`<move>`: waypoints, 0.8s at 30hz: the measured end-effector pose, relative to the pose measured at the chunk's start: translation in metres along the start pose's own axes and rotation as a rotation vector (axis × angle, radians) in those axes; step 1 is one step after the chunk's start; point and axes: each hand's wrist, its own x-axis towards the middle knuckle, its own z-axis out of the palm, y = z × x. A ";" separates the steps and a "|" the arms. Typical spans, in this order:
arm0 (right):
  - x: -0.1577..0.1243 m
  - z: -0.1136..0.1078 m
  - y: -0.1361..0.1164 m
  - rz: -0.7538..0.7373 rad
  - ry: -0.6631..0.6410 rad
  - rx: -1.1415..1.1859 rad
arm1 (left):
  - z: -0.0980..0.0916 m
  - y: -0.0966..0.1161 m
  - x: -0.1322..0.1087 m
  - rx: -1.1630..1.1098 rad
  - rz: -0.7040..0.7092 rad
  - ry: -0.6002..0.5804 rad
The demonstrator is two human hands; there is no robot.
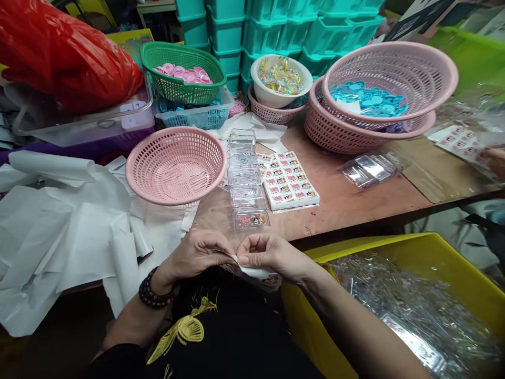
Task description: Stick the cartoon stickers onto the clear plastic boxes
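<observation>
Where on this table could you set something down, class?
Bare wood shows between the sticker stack and the clear cases at right; a smaller patch lies between the nearest pink basket and the row of boxes. Crowded: left, with white paper; back, with baskets.

worktable point(327, 171): brown top; behind: stacked teal bins point(262, 36); far left: pale table point(155, 7); light: shadowy below worktable

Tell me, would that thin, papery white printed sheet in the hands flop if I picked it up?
The thin, papery white printed sheet would probably flop, because it bends below the fingers. It's likely light too, since it looks so thin. It might crease easily: the pinched part looks curled.
</observation>
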 end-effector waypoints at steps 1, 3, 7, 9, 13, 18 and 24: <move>-0.001 0.000 0.000 -0.050 0.018 -0.035 | 0.000 0.000 0.000 0.004 -0.017 0.008; -0.005 0.002 0.000 -0.213 0.092 -0.185 | 0.002 -0.001 0.000 -0.005 -0.094 0.036; -0.018 0.009 0.001 -0.601 0.297 -0.713 | 0.004 -0.004 -0.001 -0.059 -0.293 0.086; -0.021 0.013 0.006 -0.740 0.410 -0.909 | 0.004 -0.005 -0.002 -0.057 -0.345 0.081; -0.020 0.019 0.023 -0.968 0.709 -1.221 | 0.002 -0.008 0.000 -0.160 -0.416 0.038; -0.015 0.021 0.037 -1.220 0.799 -1.630 | 0.005 -0.013 0.007 -0.255 -0.554 0.014; -0.027 0.012 0.040 -1.430 0.442 -1.709 | 0.001 -0.015 0.013 -0.102 -0.489 -0.015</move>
